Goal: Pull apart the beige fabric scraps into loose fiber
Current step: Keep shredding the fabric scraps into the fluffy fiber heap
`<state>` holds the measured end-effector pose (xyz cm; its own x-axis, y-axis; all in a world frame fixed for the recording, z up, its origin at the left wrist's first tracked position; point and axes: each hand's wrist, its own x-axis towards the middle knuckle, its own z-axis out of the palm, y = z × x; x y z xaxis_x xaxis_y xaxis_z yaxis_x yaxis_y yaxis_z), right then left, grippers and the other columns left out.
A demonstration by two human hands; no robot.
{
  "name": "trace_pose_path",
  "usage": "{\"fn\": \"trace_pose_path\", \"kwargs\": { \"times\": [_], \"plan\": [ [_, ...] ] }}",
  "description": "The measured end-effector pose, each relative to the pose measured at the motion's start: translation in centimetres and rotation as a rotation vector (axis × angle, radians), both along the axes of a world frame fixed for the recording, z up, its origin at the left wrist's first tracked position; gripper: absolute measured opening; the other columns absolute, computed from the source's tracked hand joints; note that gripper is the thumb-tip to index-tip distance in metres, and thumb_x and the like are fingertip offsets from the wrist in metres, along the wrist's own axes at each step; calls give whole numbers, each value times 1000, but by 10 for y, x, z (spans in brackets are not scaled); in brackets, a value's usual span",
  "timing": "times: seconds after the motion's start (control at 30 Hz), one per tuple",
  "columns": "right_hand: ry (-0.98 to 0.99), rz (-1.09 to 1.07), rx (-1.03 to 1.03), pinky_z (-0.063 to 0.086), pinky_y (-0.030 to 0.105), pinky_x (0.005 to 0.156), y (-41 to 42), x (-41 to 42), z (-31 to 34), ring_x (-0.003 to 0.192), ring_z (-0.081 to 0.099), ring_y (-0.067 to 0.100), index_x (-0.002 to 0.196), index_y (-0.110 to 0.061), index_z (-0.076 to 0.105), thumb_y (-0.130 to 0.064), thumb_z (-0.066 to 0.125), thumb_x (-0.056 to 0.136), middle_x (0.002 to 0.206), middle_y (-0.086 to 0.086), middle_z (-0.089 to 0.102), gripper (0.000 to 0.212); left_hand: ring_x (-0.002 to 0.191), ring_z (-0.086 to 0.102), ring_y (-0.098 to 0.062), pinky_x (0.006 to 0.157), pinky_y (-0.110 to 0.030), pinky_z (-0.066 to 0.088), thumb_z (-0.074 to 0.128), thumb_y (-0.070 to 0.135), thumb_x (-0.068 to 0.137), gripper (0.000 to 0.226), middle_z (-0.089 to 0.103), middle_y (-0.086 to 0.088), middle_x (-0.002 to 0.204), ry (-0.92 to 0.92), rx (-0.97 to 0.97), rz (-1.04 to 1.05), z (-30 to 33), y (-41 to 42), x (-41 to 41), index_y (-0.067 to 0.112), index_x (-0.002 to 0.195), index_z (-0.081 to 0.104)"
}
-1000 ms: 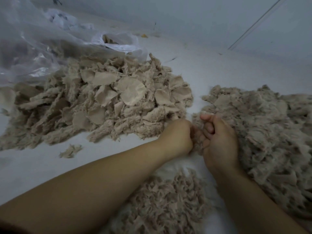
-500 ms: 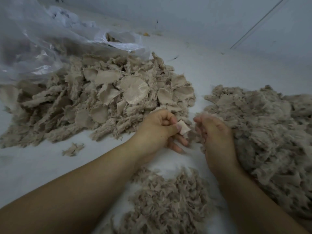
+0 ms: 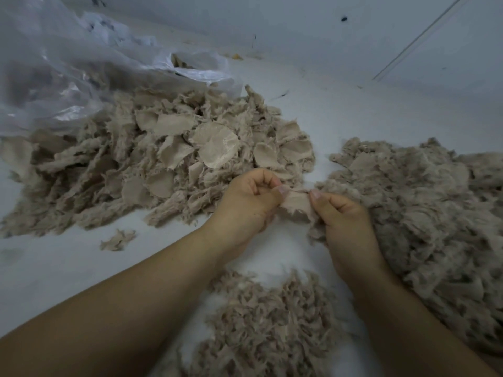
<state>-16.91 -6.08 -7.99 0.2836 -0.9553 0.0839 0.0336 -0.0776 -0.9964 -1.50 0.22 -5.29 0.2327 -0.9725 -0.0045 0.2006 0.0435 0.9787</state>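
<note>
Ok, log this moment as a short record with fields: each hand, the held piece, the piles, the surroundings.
left hand: pinches the left edge of the held scrap
right hand: pinches its right edge
held scrap: beige, stretched between both hands, frayed at the bottom
scrap pile: far left, flat pieces, partly under the plastic bag
fiber pile: right, fluffy
near pile: shredded bits between the forearms
surface: white

A heap of beige fabric scraps (image 3: pixel 163 170) lies left on the white floor (image 3: pixel 54 268), a crumpled clear plastic bag (image 3: pixel 68 77) behind it. A mound of loose beige fiber (image 3: pixel 435 227) lies right, a smaller, seemingly shredded pile (image 3: pixel 266 322) nearest, between the forearms
</note>
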Motion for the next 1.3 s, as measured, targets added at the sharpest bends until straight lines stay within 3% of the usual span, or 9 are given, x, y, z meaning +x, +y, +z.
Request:
{"fn": "trace_pose_path", "kwargs": {
  "times": [0.27,0.47,0.53,0.67,0.83,0.97,1.03,1.13,1.3],
  "plan": [
    [-32,-50,44,45,27,43,4,4,2,39,37,11,52,-18,61,-30,59,98,48,-1,41,47,36,19,-10,38,-15,19,58,9,95,27,31,2,42,42,16,78,0,7,-6,12,70,49],
    [-93,-119,93,28,21,40,1,-1,5,37,36,15,69,-3,58,-35,55,100,77,30,68,44,33,28,-9,38,-16,23,61,5,93,25,40,4,41,42,4,211,1,6,0,10,68,55],
    [-60,-129,68,37,28,47,3,1,6,47,40,22,65,-5,57,-37,57,98,79,41,61,46,34,39,-13,38,-18,32,70,16,89,16,53,-1,45,-164,76,7,2,10,-5,7,77,65],
    [-61,-52,52,55,59,70,10,4,8,71,67,49,81,9,69,-39,63,90,80,34,68,50,34,47,-21,36,-21,36,76,34,83,42,63,-15,58,-359,178,-226,1,6,-22,-3,79,57],
    [-23,-68,19,49,55,61,10,3,9,67,54,35,87,20,57,-49,64,90,82,50,53,70,35,42,-12,39,-19,38,70,14,89,26,52,-3,43,-369,166,-272,0,7,-13,3,65,66],
    [-12,-118,0,35,45,53,9,2,10,64,42,27,89,13,58,-56,60,87,78,49,46,69,37,50,-9,45,-23,39,71,12,86,11,64,-1,54,-591,206,-863,15,18,14,2,89,76],
    [-25,-97,14,40,45,59,9,3,10,66,48,30,85,4,68,-50,60,91,81,45,54,54,44,58,-11,46,-27,40,72,13,87,19,73,1,73,-642,219,-976,21,19,21,11,105,75],
    [-13,-76,13,49,47,65,8,2,8,67,56,39,74,-9,73,-35,58,98,77,26,67,39,49,64,-18,38,-21,40,76,25,85,26,74,-12,91,-579,298,-744,21,14,21,15,109,71],
    [-37,-15,-16,46,18,50,8,1,10,54,58,11,65,-10,74,-13,57,96,61,6,67,36,34,41,-18,36,-20,24,69,49,84,43,55,-5,51,-254,330,-198,11,2,4,9,69,62]
  ]
}}
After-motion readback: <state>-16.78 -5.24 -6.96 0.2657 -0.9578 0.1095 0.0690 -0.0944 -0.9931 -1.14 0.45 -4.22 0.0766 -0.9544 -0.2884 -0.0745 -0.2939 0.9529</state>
